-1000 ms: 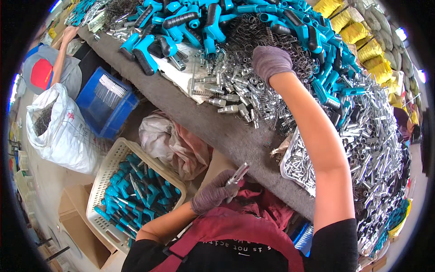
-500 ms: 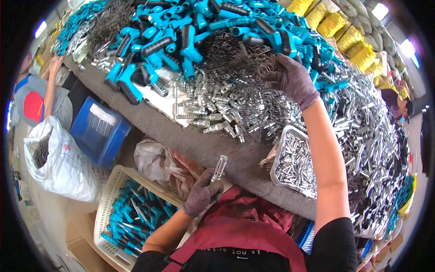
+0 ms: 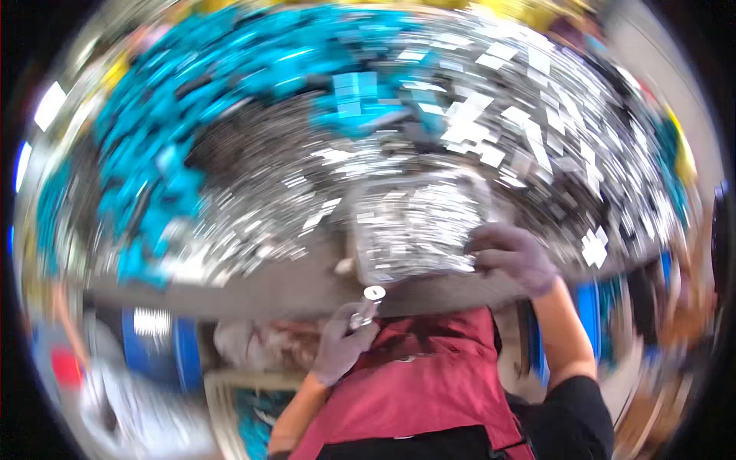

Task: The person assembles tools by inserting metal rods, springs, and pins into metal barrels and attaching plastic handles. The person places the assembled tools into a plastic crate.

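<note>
In my left hand [image 3: 341, 349], gloved in purple-grey, is a short slotted metal tube [image 3: 366, 310], held upright with its round end on top, just in front of the table edge. My right hand [image 3: 515, 259], in the same kind of glove, is at the right side of a clear plastic tray [image 3: 359, 249] heaped with small shiny metal pins [image 3: 418, 222]. Its fingers are bent toward the tray, smeared by motion. Whether anything is between them cannot be made out.
Behind the tray spread piles of dark springs [image 3: 257, 142], teal handles [image 3: 161, 92] and loose silver metal parts [image 3: 529, 100] on the grey tabletop [image 3: 230, 297]. Below the table at left stand a blue bin [image 3: 184, 353], a white sack [image 3: 153, 414] and a cream crate [image 3: 222, 391].
My view has swung to the right and is blurred. My right hand has left the spring pile and come back to the tray's right side. My left hand still holds the metal tube.
</note>
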Demonstrator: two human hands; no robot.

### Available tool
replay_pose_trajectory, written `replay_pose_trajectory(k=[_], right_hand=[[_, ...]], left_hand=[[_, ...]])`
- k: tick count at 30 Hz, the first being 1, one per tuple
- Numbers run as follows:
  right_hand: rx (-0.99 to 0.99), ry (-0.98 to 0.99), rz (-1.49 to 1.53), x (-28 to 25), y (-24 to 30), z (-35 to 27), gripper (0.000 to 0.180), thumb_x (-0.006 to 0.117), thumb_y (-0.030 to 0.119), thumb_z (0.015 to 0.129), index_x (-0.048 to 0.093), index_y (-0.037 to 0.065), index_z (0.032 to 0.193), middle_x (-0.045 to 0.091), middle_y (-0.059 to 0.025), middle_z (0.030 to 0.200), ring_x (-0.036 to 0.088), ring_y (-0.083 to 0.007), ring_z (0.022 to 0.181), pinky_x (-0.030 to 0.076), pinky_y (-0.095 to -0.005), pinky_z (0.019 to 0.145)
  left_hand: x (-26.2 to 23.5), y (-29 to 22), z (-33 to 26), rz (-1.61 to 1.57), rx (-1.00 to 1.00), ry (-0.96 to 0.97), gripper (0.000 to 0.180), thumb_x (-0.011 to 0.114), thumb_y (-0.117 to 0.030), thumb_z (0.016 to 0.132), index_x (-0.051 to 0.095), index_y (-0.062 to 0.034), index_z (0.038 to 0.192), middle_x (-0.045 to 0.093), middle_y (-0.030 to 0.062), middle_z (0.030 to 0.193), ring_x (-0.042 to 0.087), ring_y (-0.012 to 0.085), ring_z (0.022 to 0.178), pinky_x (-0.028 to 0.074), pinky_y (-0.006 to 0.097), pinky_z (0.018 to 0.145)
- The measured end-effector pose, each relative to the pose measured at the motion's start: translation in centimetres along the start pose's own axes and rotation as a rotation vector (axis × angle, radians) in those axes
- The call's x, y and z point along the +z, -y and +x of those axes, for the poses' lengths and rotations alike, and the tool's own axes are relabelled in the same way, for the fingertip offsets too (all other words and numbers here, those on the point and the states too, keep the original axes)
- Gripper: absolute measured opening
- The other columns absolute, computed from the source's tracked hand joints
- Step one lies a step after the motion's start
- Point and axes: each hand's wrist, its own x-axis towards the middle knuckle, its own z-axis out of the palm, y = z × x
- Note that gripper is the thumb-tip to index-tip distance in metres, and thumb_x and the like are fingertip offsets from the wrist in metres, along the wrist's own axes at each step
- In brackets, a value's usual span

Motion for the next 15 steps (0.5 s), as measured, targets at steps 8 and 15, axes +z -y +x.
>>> replay_pose_trajectory(k=[8, 15], right_hand=[[0.215, -0.365, 0.178, -4.1, -13.2, -13.5, 0.035, 0.057, 0.035, 0.085, 0.060, 0.003, 0.098, 0.064, -0.0071, 0.081, 0.062, -0.0132, 0.065, 0.051, -0.0287, 0.057], [0.403, -0.974, 0.516, -5.6, -33.5, -28.8, 0.032, 0.056, 0.031, 0.084, 0.060, 0.003, 0.098, 0.063, -0.0068, 0.082, 0.062, -0.0164, 0.065, 0.052, -0.0308, 0.055]], left_hand=[[10.3, 0.8, 6.0, 0.296, 0.344, 0.174, 0.034, 0.067, -0.019, 0.080, 0.052, -0.0015, 0.105, 0.049, -0.0011, 0.073, 0.042, 0.0064, 0.059, 0.035, 0.018, 0.051], [18.1, 1.6, 8.4, 0.444, 0.294, 0.428, 0.045, 0.067, -0.031, 0.081, 0.051, 0.0003, 0.110, 0.050, 0.0004, 0.078, 0.042, 0.0078, 0.062, 0.036, 0.022, 0.056]])
